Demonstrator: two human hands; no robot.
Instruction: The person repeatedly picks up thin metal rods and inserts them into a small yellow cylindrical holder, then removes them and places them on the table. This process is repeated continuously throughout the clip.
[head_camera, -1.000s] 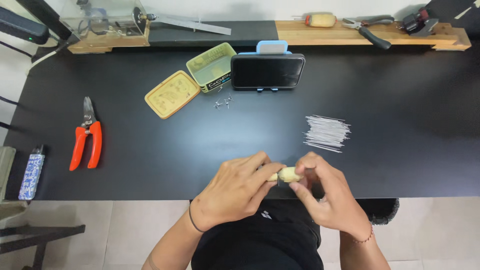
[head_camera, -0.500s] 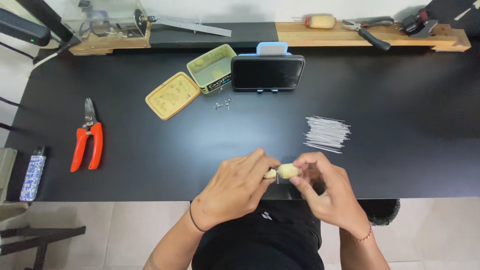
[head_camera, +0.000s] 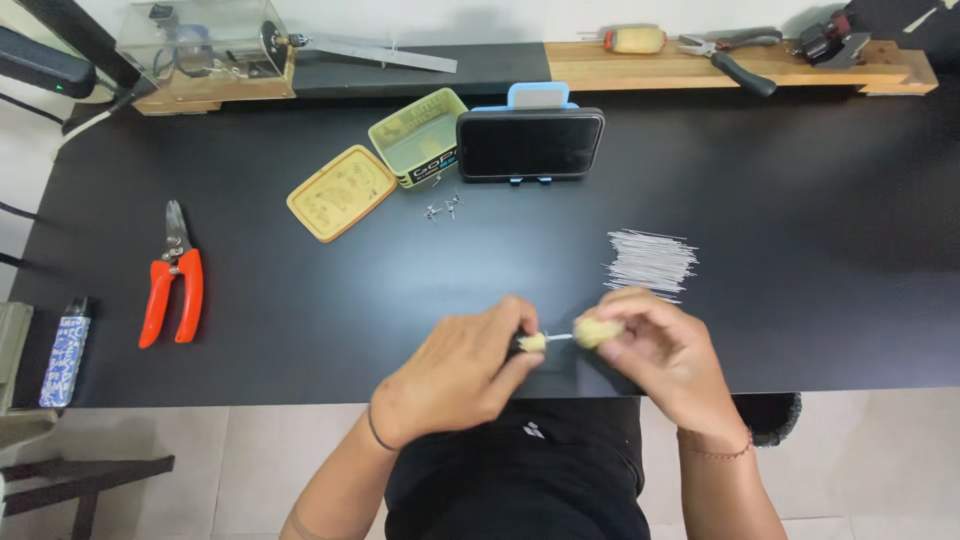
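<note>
Left hand (head_camera: 462, 372) pinches a small yellowish piece (head_camera: 533, 342), right hand (head_camera: 662, 352) clamps a bigger yellowish lump (head_camera: 596, 331), a thin metal pin (head_camera: 560, 337) bridging them, just above the black counter's (head_camera: 300, 300) near edge. Pile of pins (head_camera: 650, 262) lies just beyond.

a black table (head_camera: 780, 200) carries orange-handled cutters (head_camera: 172, 280) at the left, a yellow tin lid (head_camera: 341, 192) beside an open green tin (head_camera: 420, 135), a few small metal bits (head_camera: 443, 207), a dark phone on a blue stand (head_camera: 531, 142), and a bundle of thin wires (head_camera: 650, 262) at the right
</note>
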